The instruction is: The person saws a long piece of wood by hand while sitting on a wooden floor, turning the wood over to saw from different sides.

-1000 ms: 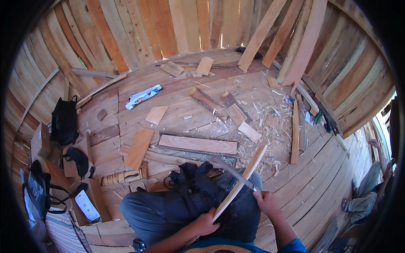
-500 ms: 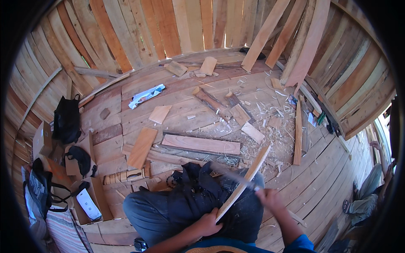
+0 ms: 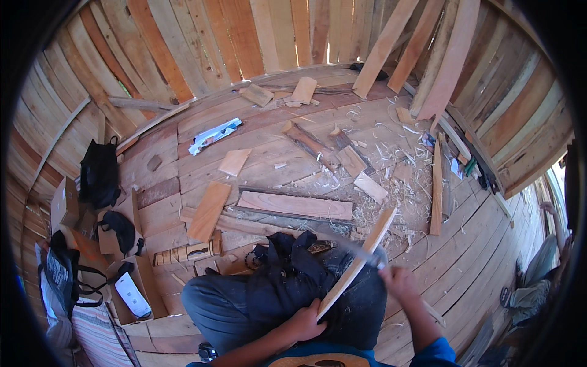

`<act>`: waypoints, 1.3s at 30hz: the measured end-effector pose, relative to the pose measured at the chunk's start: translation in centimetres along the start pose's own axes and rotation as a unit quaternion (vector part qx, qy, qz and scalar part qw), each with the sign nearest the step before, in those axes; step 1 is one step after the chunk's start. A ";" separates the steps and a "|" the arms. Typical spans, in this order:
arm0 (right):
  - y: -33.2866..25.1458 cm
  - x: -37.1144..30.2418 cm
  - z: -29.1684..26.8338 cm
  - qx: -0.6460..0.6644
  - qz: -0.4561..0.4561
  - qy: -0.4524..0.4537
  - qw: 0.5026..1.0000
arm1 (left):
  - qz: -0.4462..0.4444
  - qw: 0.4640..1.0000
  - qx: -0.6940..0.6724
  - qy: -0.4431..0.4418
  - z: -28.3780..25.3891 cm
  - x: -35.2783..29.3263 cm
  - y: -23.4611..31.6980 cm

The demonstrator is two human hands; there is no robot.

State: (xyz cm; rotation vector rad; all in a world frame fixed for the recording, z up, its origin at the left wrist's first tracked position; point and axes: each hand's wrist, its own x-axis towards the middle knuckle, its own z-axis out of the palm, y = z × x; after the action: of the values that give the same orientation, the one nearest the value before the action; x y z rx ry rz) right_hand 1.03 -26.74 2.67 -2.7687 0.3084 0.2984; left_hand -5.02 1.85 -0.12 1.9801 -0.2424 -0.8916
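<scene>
A narrow strip of wood (image 3: pixel 351 272) slants up over my lap, its lower end gripped by my left hand (image 3: pixel 307 321). My right hand (image 3: pixel 400 282) is closed round the handle of a long-bladed knife (image 3: pixel 348 246), smeared by motion. The blade crosses the strip near its upper part; whether it cuts in or only lies against it, I cannot tell. Dark cloth (image 3: pixel 278 269) lies bunched on my crossed legs. Pale curled shavings (image 3: pixel 394 183) cover the floor ahead of me.
Several cut boards (image 3: pixel 293 206) and bark-edged pieces (image 3: pixel 302 139) lie ahead. Open cardboard boxes (image 3: pixel 147 292) and black bags (image 3: pixel 99 174) stand at the left. Planks (image 3: pixel 449 67) lean on the far wall. Another person (image 3: pixel 532 278) is at the right edge.
My right hand and the knife have shifted slightly right and up along the wood strip. My left hand keeps its grip on the lower end. The whole view has moved a little.
</scene>
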 end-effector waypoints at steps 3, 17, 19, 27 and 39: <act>4.9 4.0 -1.6 0.086 0.109 0.057 0.989 | -0.002 1.000 0.011 0.005 -0.4 0.0 1.0; -1.2 -1.7 2.1 0.145 0.020 -0.007 0.989 | 0.010 1.000 0.000 0.012 -0.1 -0.2 0.2; -0.6 -1.4 3.1 0.145 0.017 0.009 0.989 | 0.009 1.000 0.001 0.015 0.0 -0.1 0.3; -0.8 -2.1 2.9 0.143 0.012 0.026 0.989 | 0.010 1.000 0.007 0.026 0.3 0.0 0.7; -1.5 -2.2 2.3 0.116 0.033 0.021 0.993 | 0.010 0.998 -0.062 0.026 0.1 0.1 0.1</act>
State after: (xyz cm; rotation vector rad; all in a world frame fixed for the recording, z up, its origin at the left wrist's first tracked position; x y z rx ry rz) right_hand -1.05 -24.22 1.53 -2.5426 0.4178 0.2053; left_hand -4.99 1.62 -0.13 1.8792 -0.1735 -0.8221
